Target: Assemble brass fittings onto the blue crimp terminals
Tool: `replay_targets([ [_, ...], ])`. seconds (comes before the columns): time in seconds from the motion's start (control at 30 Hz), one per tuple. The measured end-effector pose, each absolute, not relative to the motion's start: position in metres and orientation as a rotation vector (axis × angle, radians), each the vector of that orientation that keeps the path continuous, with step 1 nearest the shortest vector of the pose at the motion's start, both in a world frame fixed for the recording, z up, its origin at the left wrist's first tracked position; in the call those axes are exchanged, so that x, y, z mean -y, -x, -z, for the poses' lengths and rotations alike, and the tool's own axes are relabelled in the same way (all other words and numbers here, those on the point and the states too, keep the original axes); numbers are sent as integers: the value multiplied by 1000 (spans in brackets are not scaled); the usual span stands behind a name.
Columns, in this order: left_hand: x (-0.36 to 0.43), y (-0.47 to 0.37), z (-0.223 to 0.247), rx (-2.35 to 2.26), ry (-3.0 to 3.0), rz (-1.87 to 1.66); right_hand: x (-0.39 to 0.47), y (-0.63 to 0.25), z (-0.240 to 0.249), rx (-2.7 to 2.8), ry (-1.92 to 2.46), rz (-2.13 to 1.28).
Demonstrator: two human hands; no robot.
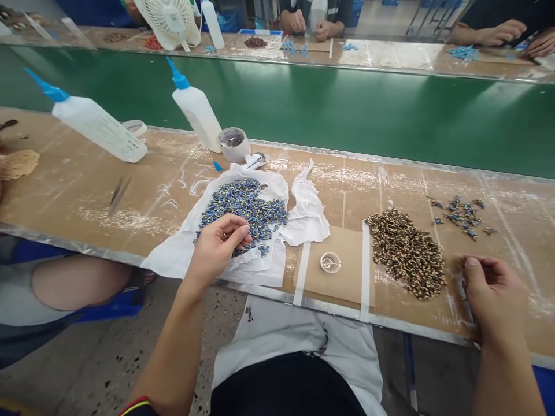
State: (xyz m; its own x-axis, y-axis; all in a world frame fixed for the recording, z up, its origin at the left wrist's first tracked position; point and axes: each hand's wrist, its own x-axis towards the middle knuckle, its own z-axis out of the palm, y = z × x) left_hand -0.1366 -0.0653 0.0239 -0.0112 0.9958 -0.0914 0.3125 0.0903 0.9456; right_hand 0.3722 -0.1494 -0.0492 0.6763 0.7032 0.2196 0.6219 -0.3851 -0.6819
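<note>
My left hand is over the near edge of a heap of small blue and yellow pieces, which lies on white paper. Its thumb and fingers are pinched together; whatever is between them is too small to make out. At the right, my right hand rests low near the table's front edge with fingers curled, and what it holds, if anything, is hidden. Just left of it spreads a heap of small cream, brown and black pieces. Between the hands, a small clear round dish sits on a taped cardboard sheet.
Beyond my right hand lies a small cluster of joined pieces. Behind the paper stand a tape roll and a blue-tipped white bottle; another bottle leans farther left. A green belt separates me from co-workers' hands.
</note>
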Motion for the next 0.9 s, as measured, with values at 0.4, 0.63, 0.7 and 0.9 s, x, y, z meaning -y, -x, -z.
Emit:
replay_targets([
  [0.4, 77, 129, -28, -1310, -1133, -960, 152, -374, 53, 1081, 2108, -74],
  [0.63, 88, 99, -21, -1286, -1408, -824, 150, -374, 53, 1072, 2081, -95],
  [0.7, 88, 93, -16, -1341, -1679, -713, 149, -372, 51, 1065, 2060, -104],
  [0.9, 81, 81, -7, -1241, -2479, -507, 148, -370, 48, 1080, 2044, -103],
])
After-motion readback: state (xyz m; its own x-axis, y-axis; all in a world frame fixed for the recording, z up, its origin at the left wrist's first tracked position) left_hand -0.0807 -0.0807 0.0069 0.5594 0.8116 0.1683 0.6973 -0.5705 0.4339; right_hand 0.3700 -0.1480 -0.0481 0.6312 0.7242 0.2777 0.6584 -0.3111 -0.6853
